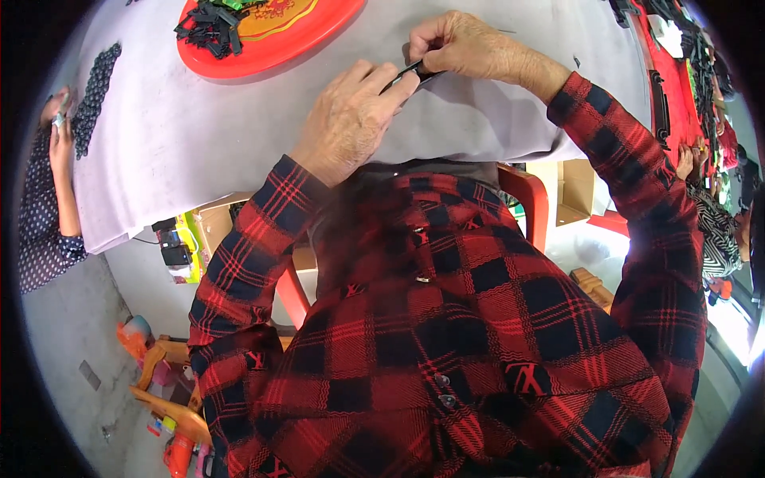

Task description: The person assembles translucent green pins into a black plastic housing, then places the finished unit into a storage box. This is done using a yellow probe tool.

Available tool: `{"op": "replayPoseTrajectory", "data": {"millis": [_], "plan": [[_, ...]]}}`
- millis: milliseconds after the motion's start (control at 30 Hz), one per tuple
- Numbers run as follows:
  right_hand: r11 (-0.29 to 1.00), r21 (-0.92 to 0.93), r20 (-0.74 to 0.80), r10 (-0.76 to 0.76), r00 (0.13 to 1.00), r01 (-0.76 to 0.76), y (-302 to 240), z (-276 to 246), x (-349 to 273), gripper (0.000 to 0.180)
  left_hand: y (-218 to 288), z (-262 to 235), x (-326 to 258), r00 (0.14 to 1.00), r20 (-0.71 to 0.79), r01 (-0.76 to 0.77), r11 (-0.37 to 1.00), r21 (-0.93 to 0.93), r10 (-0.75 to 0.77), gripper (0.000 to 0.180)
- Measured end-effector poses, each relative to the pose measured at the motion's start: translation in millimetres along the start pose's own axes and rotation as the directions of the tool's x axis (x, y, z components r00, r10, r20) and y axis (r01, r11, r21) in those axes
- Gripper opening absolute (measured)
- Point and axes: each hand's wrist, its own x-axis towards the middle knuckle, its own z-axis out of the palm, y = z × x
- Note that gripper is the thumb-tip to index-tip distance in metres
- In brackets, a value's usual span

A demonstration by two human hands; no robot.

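Left hand [351, 119]: knuckles up on the cloth [199, 135], fingers curled, fingertips pinching the near end of a thin black strip [410, 70]. Right hand [462, 46]: closed over the strip's far end, thumb and fingers pressed together on it. Strip: slim, dark, lying just above the cloth near the table's close edge, between both hands, mostly hidden by fingers. Sleeves: red and black plaid, coming in from the lower edge. Cloth: pale grey, creased, draped over the table. Red tray [271, 40]: round, at the top left, well apart from the hands, bearing a heap of black parts [211, 28]. Dark beaded piece [96, 88]: at the cloth's left edge. Other person's hands [57, 119]: far left, beside the beaded piece, grip too small to tell. Red chair [526, 199]: under the table edge.
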Motion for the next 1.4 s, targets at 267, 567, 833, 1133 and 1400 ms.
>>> {"op": "replayPoseTrajectory", "data": {"millis": [267,567,833,1133,1400], "plan": [[0.982,0.184,0.002,-0.033,0.999,0.032,13.9,3.4,7.4,0.008,-2.0,2.6,1.3,0.999,-0.028,-0.019,0.999,-0.040,0.017,0.045],[0.995,0.099,0.017,0.000,1.000,-0.002,3.4,-2.5,-2.8,0.004,-1.1,3.6,2.2,0.998,-0.055,-0.033,0.999,-0.019,0.032,0.046],[0.987,0.155,-0.025,-0.045,0.999,0.049,8.4,1.9,-1.9,0.004,0.1,3.2,1.6,0.999,-0.033,-0.011,1.000,-0.010,0.010,0.048],[0.987,0.155,0.004,-0.045,0.999,0.044,5.5,0.7,-4.3,0.007,0.0,1.7,1.5,0.999,-0.044,-0.021,1.000,-0.010,0.021,0.046],[0.991,0.137,0.005,-0.011,1.000,0.011,4.5,0.3,-4.7,0.006,0.6,1.9,1.9,0.999,-0.043,-0.018,1.000,-0.007,0.018,0.047]]}}
